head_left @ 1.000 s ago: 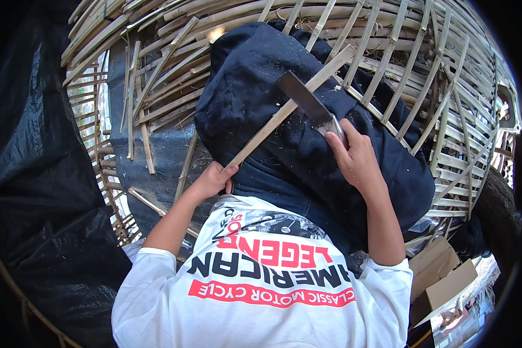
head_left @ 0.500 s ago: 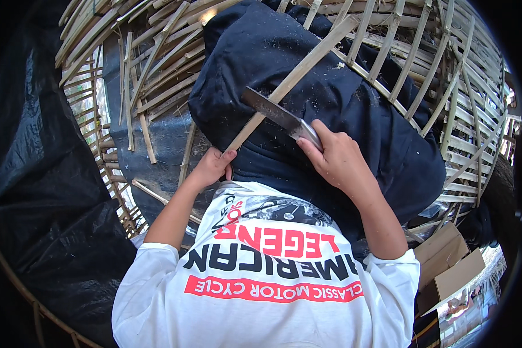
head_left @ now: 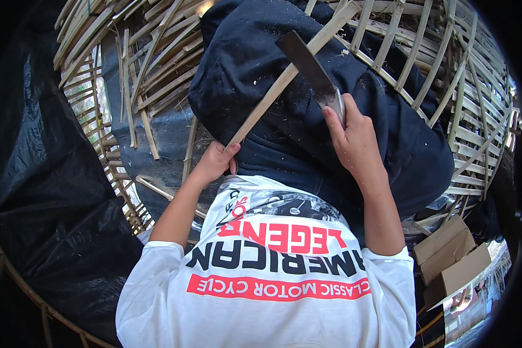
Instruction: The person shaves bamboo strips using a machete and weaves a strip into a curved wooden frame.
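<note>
Pinched in my left hand (head_left: 217,159) is the near end of a flat bamboo strip (head_left: 267,101). The strip slants up and to the right, over my dark-trousered lap (head_left: 243,58). My right hand (head_left: 354,130) grips the pale metal handle of a broad-bladed knife (head_left: 307,61). The dark blade points up and to the left and lies across the strip's upper part; whether it touches the strip I cannot tell. Small pale shavings dot the dark cloth.
Cut bamboo strips (head_left: 171,64) are piled at the upper left. A slatted bamboo framework (head_left: 470,110) curves round the right. Black plastic sheeting (head_left: 46,174) hangs at the left. An open cardboard box (head_left: 452,255) sits at the lower right.
My right hand has moved up and to the right, carrying the knife farther along the strip toward its far end. The blade now points more steeply upward. My left hand keeps its hold.
</note>
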Demonstrator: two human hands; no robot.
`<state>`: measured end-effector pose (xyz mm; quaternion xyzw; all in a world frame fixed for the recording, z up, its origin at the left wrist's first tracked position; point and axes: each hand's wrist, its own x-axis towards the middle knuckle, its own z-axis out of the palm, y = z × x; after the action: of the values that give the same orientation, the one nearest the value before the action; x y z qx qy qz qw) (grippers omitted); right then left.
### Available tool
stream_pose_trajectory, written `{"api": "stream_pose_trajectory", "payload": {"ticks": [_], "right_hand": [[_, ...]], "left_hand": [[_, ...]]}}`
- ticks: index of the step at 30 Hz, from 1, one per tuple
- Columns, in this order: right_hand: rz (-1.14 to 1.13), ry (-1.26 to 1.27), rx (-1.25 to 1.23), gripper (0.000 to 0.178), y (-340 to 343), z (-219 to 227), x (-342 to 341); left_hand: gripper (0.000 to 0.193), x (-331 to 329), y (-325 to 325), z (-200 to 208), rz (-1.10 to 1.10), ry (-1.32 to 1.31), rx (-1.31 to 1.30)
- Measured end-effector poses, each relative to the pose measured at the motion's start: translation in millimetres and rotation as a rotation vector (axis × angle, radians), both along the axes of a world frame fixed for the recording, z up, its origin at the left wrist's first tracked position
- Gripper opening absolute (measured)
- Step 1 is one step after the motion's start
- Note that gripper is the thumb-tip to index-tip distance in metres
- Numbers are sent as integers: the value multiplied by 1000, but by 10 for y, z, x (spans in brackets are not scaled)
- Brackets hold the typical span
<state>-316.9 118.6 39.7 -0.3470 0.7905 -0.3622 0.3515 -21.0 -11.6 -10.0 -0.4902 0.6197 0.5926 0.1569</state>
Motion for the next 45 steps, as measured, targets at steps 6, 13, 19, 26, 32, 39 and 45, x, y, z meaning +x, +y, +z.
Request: {"api": "stream_pose_trajectory", "payload": {"ticks": [6, 13, 19, 26, 32, 39, 45], "right_hand": [[182, 153, 29, 32, 38, 74, -12], [271, 179, 73, 31, 73, 62, 10], [129, 149, 40, 31, 101, 2, -45], [98, 150, 10, 31, 80, -7, -80], [170, 205, -8, 31, 46, -5, -126], [174, 167, 20, 32, 79, -15, -125], [141, 110, -3, 32, 109, -87, -124]], "left_hand": [[72, 42, 42, 22, 84, 30, 54], [75, 9, 38, 27, -9, 18, -52], [75, -5, 21, 33, 8, -5, -25], [75, 55, 58, -12, 38, -33, -24], [75, 81, 29, -36, 36, -13, 4], [77, 91, 21, -55, 4, -23, 8], [79, 49, 26, -17, 22, -21, -18]]}}
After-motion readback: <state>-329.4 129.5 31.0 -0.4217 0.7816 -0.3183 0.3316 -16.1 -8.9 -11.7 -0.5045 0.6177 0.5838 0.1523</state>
